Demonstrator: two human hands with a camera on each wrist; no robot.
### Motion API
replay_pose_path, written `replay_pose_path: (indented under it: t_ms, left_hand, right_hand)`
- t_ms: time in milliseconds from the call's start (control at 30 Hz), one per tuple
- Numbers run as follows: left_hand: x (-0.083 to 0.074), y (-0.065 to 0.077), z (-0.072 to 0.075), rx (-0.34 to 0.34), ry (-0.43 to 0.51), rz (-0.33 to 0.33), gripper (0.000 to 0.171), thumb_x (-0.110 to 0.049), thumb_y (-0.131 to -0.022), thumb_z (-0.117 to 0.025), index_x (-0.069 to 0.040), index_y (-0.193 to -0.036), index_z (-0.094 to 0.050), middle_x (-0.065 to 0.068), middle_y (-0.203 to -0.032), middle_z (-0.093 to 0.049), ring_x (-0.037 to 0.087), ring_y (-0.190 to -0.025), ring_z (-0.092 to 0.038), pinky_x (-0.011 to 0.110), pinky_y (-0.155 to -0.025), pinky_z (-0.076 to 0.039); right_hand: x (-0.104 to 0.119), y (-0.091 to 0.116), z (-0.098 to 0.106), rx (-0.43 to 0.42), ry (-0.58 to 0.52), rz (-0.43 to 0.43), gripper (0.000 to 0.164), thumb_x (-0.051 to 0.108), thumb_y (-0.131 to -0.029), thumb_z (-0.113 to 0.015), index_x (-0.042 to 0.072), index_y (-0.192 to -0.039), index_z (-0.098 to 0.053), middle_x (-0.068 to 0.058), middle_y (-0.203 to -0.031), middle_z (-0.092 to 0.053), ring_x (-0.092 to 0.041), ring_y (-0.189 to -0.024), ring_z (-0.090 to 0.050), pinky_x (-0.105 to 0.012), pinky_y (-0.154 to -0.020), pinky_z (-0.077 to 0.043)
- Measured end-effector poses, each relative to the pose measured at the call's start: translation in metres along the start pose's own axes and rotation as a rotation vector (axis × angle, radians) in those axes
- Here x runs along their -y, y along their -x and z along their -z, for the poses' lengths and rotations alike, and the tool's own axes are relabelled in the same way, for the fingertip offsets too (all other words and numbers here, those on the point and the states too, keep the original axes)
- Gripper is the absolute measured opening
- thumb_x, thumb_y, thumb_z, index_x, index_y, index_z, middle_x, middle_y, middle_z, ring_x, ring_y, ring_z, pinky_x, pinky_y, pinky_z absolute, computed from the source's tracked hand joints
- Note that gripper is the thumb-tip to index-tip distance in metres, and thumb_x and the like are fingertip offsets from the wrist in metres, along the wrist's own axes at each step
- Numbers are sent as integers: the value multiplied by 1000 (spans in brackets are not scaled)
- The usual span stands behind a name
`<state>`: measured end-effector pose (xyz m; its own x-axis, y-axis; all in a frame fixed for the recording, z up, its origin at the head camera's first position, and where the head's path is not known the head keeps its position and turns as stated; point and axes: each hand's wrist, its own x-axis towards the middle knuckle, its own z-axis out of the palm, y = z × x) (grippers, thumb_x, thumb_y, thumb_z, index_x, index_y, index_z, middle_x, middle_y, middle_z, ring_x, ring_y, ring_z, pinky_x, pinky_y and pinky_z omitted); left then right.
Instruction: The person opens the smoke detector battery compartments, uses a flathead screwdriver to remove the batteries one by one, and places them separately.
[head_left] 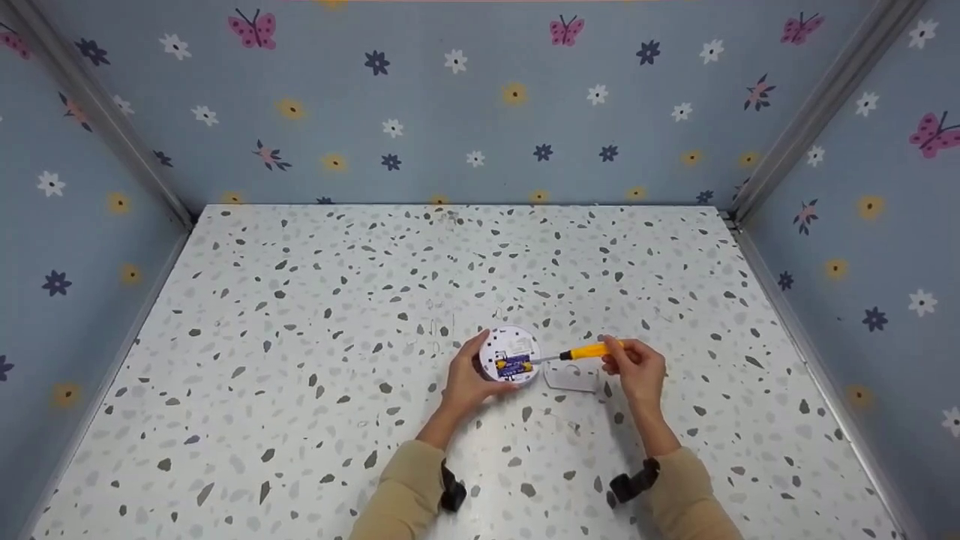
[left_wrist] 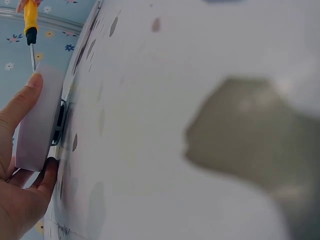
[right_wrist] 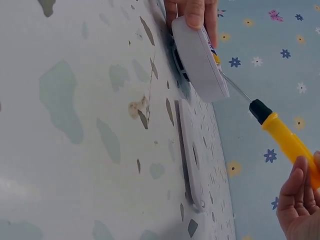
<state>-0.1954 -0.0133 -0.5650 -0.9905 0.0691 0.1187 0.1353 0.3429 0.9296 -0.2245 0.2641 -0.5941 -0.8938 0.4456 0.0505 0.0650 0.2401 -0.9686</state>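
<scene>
A round white device point(head_left: 510, 339), which looks like a smoke alarm, is tilted in my left hand point(head_left: 468, 381). Thumb and fingers grip its rim from the left. Two blue-and-yellow batteries point(head_left: 514, 366) lie in its open back. My right hand point(head_left: 637, 369) pinches the yellow handle of a screwdriver point(head_left: 589, 351). The metal shaft points left, its tip at the right end of the batteries; exact contact cannot be made out. Dark vents point(right_wrist: 180, 62) show on the device's underside in the right wrist view.
A flat white plate point(head_left: 571, 377) with a round hole lies on the speckled table point(head_left: 300, 420), just right of the device and below the screwdriver. Flower-patterned panels point(head_left: 450, 105) close off the back and both sides. Each wrist wears a black band.
</scene>
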Motion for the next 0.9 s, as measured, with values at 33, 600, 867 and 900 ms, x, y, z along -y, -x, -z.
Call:
replay_pose_path:
  t_ms: [33, 600, 867, 900]
  left_hand:
    - [-1, 0, 0, -6, -2, 2, 100, -22, -48, -86, -3, -133, -37, 14, -133, -40, 26, -123, -35, 33, -103, -25]
    - [-6, 13, -8, -74, -58, 22, 104, -28, -52, -85, -1, -135, -30, 16, -132, -38, 29, -121, -35, 37, -102, -27]
    - [-13, 21, -4, -61, -8, 50, 97, -27, -58, -81, 0, -135, -29, 16, -127, -40, 26, -116, -40, 33, -98, -34]
    - [-13, 22, -4, -62, -1, 56, 95, -26, -60, -81, 0, -135, -30, 16, -125, -41, 26, -112, -43, 32, -94, -38]
  right_hand:
    - [1, 1, 0, -2, -8, -3, 38, 46, -71, -66, 10, -82, -66, -9, -72, -63, -23, -56, -59, -24, -54, -52]
    - [-1, 9, 7, -42, -162, -1, 37, 42, -72, -68, 6, -80, -64, -15, -69, -63, -24, -53, -59, -27, -51, -52]
    - [-1, 10, 10, -64, -179, -61, 41, 44, -70, -69, 5, -83, -64, -15, -73, -63, -24, -56, -59, -26, -53, -53]
    - [0, 11, 11, -62, -178, -63, 41, 44, -70, -69, 6, -83, -64, -14, -74, -63, -24, -57, -59, -26, -54, -53]
